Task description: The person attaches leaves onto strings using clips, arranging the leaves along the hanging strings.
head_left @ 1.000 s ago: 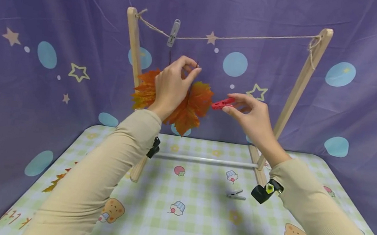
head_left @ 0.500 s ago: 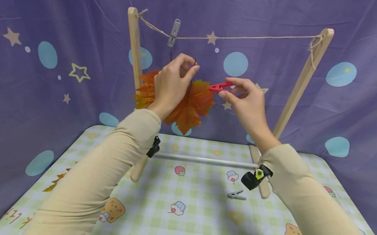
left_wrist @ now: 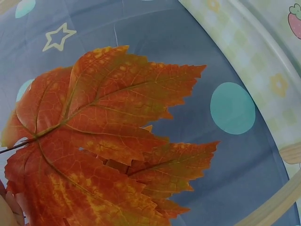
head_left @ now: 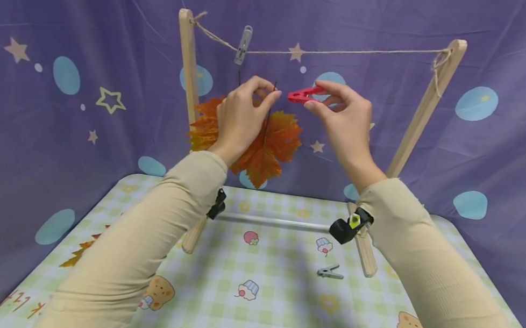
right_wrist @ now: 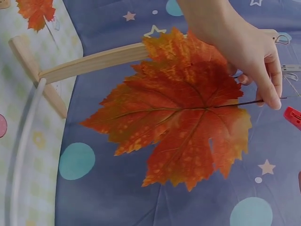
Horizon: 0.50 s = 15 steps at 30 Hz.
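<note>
My left hand (head_left: 244, 116) pinches the thin dark stem of an orange-red maple leaf (head_left: 272, 143), which hangs below the fingers. In the right wrist view the leaf (right_wrist: 188, 117) shows whole, its stem held between thumb and fingers. My right hand (head_left: 345, 122) pinches a red clothespin (head_left: 304, 95), its nose pointing left toward the stem, a small gap apart. Behind my left hand hangs a second maple leaf (head_left: 205, 125), partly hidden, its stem running up to a grey clothespin (head_left: 243, 45) on the twine (head_left: 353, 52). Both hands are below the twine.
The twine is tied between two wooden posts (head_left: 427, 107), joined low down by a pale rod (head_left: 281, 222). A grey clothespin (head_left: 330, 272) lies on the checked tablecloth (head_left: 287, 296). Another leaf (head_left: 80, 251) lies at the left, partly behind my sleeve. A purple curtain (head_left: 123, 61) surrounds the back.
My right hand has risen and moved slightly left with the red clothespin, from beside the leaf to about the stem's height. My left hand and its leaf have barely moved.
</note>
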{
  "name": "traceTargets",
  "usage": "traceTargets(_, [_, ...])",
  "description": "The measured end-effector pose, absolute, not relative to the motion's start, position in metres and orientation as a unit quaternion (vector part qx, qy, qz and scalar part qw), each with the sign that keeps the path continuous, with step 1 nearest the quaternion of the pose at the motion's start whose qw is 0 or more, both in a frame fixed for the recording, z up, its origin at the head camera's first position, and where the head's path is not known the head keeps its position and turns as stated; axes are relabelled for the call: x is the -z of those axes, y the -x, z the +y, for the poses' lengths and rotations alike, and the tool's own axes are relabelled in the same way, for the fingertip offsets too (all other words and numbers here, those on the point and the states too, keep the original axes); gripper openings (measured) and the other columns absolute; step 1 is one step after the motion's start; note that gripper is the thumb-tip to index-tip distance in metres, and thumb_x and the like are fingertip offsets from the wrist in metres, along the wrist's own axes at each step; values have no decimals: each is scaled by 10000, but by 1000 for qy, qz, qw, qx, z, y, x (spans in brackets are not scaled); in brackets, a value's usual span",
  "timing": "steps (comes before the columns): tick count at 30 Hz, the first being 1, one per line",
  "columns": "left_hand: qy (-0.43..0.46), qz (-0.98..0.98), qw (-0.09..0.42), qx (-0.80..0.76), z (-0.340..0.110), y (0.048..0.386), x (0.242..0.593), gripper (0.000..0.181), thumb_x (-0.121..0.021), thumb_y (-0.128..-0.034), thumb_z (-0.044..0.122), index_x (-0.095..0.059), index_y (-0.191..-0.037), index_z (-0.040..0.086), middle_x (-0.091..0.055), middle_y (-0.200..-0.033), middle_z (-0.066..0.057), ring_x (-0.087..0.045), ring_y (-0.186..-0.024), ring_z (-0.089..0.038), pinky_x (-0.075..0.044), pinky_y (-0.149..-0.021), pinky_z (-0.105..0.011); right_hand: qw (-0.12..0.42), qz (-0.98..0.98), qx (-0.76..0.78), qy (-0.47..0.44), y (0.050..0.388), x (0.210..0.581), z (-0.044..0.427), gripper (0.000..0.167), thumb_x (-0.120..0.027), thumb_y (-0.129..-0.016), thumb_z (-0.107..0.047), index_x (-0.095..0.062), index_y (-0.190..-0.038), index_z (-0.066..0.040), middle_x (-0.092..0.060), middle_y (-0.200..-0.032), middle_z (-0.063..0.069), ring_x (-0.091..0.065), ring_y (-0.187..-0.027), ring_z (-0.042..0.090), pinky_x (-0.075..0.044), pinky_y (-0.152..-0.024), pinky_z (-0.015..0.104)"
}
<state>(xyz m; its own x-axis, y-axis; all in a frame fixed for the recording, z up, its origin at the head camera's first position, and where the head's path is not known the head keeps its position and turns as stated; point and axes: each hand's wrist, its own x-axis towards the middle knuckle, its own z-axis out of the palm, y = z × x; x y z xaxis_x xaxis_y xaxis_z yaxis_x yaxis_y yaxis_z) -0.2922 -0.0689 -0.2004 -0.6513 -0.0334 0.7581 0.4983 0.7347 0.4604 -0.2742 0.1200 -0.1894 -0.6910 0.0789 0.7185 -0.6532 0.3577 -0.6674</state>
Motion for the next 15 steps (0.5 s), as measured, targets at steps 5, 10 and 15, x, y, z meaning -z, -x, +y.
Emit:
traceTargets(5, [132,-847,388,338,-69,292,200,325,-592,-959,499,-692,-1096,221,-691,-971,69,-542,-681,-124,-378,-627,-316,361,-739,-533,-200,275,181,115,347,-820,-829,-176,-742,-1155,-83,-724,-1053,45,-585,-742,143,-449,-604,212])
traceTargets(10, [130,-849,383,339,-69,291,199,322,-594,-955,505,-689,-1094,230,-688,-973,81,-556,-710,-117,-386,-649,-325,371,-735,-532,-198,277,176,112,351,-822,-829,-173,-736,-1153,-69,-721,-1057,38,-573,-772,112,-431,-622,216])
traceTargets(15, [131,-852,380,334,-69,291,199,318,-594,-955,504,-688,-1093,234,-687,-973,85,-550,-711,-109,-390,-661,-329,380,-731,-533,-195,279,171,109,345,-817,-836,-183,-738,-1153,-72,-720,-1052,31,-563,-778,110,-421,-643,214])
